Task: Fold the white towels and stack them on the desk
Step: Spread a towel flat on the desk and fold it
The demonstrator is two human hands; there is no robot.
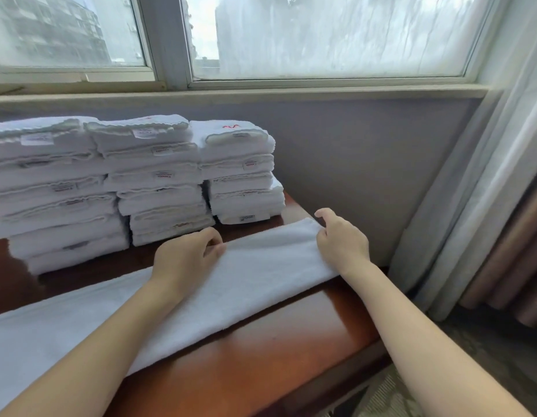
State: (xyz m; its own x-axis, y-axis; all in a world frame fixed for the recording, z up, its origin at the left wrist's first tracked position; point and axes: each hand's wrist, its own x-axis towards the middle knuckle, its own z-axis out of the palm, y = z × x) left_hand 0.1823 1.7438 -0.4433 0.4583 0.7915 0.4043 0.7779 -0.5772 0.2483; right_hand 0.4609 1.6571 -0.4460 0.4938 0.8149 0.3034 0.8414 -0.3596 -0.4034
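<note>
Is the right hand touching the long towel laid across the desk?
Touching. The head view shows the right hand pinching the far right corner of the long towel, fingers curled over its edge.

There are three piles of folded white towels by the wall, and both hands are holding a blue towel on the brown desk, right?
Not quite. The head view shows the long strip of towel under the left hand and right hand is white, not blue. The three piles of folded white towels and the glossy brown wooden desk are right.
</note>
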